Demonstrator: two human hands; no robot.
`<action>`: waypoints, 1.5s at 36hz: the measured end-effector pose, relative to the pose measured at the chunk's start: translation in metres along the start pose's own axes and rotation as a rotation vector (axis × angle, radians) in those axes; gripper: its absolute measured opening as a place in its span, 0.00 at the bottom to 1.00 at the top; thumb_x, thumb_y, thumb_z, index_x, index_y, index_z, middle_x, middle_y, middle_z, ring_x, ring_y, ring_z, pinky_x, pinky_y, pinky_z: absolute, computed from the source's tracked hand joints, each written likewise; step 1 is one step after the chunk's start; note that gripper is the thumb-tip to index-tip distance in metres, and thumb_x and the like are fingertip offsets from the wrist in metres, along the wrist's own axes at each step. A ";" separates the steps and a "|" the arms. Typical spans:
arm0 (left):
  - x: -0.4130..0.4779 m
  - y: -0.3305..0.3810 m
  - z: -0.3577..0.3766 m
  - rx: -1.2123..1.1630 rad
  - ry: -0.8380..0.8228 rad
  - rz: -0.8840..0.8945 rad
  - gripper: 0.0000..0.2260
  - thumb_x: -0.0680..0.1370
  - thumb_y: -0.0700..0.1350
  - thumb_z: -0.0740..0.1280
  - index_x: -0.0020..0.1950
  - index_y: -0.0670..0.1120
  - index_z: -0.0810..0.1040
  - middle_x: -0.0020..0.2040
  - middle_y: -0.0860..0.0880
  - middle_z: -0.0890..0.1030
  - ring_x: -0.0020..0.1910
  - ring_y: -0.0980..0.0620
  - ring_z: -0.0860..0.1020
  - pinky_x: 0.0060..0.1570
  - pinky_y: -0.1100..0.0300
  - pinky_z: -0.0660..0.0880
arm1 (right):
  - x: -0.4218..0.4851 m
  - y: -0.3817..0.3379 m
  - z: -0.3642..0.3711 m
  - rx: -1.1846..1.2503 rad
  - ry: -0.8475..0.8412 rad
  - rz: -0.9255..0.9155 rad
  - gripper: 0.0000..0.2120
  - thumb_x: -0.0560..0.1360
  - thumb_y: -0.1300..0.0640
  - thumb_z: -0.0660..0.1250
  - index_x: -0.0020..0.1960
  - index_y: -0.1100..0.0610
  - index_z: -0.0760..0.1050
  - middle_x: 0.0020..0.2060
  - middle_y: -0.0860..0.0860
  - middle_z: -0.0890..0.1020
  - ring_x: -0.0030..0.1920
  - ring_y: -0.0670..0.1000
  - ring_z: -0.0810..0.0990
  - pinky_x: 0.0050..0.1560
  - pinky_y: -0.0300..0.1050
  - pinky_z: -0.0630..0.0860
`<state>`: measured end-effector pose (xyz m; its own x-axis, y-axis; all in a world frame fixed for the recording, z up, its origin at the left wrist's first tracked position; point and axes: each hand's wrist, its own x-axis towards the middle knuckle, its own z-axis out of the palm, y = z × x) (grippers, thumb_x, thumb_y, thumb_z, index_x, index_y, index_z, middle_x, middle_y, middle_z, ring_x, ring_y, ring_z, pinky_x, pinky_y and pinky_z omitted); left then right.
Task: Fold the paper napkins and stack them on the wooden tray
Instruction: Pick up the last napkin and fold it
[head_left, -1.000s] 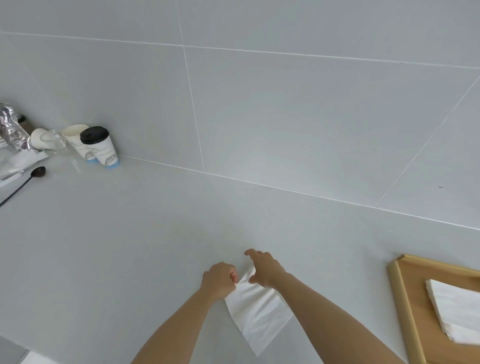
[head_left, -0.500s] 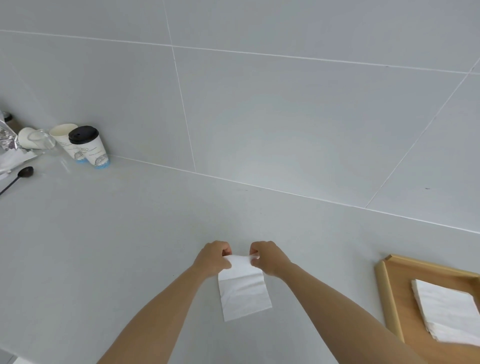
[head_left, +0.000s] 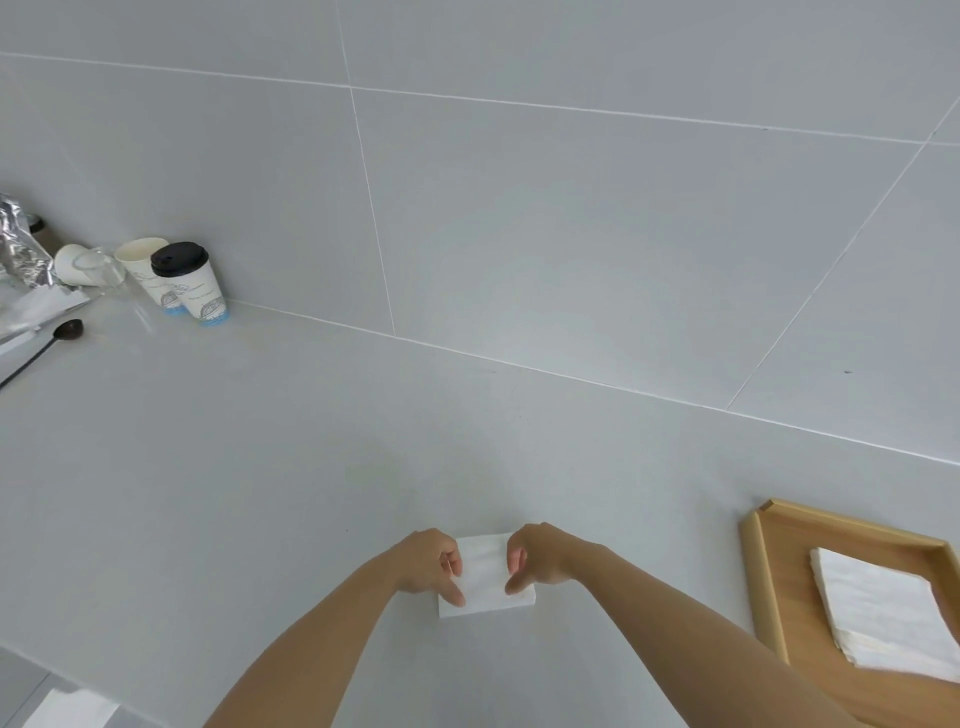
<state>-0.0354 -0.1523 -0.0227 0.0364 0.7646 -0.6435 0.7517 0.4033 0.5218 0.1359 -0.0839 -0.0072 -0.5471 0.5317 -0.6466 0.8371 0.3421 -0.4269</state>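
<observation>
Napkin (head_left: 485, 574) white, rectangular, flat; both hands pinching.

No readable text showing anywhere. The lidded paper cup (head_left: 193, 286) and the open paper cup (head_left: 147, 272) beside it are carrying grey print with a drawing, too small to read.

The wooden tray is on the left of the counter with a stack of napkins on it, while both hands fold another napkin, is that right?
Not quite. The head view shows the wooden tray on the right, not the left. It does hold a stack of napkins, and the left hand and right hand fold another napkin.
</observation>
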 end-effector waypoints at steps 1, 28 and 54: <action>0.001 0.000 -0.001 -0.001 0.013 -0.010 0.13 0.69 0.44 0.75 0.49 0.46 0.75 0.41 0.54 0.72 0.42 0.54 0.72 0.37 0.68 0.67 | 0.000 0.000 -0.001 0.015 0.023 0.006 0.18 0.73 0.54 0.69 0.59 0.60 0.75 0.61 0.57 0.78 0.61 0.57 0.76 0.61 0.48 0.72; 0.019 0.011 0.014 0.162 0.262 -0.216 0.08 0.72 0.40 0.66 0.51 0.45 0.75 0.60 0.44 0.76 0.61 0.45 0.74 0.56 0.54 0.70 | 0.030 0.003 0.020 -0.047 0.227 0.102 0.15 0.74 0.63 0.65 0.60 0.62 0.70 0.61 0.57 0.71 0.63 0.56 0.67 0.57 0.48 0.73; 0.032 0.189 0.011 -0.477 0.386 0.256 0.13 0.72 0.33 0.66 0.42 0.48 0.66 0.35 0.49 0.69 0.40 0.46 0.70 0.36 0.59 0.67 | -0.094 0.113 -0.077 1.038 0.870 0.127 0.19 0.71 0.68 0.69 0.37 0.51 0.60 0.36 0.50 0.67 0.34 0.51 0.67 0.30 0.39 0.64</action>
<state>0.1149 -0.0569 0.0488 -0.1297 0.9553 -0.2655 0.3735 0.2951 0.8794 0.2824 -0.0360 0.0539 0.0365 0.9602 -0.2769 0.2795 -0.2758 -0.9197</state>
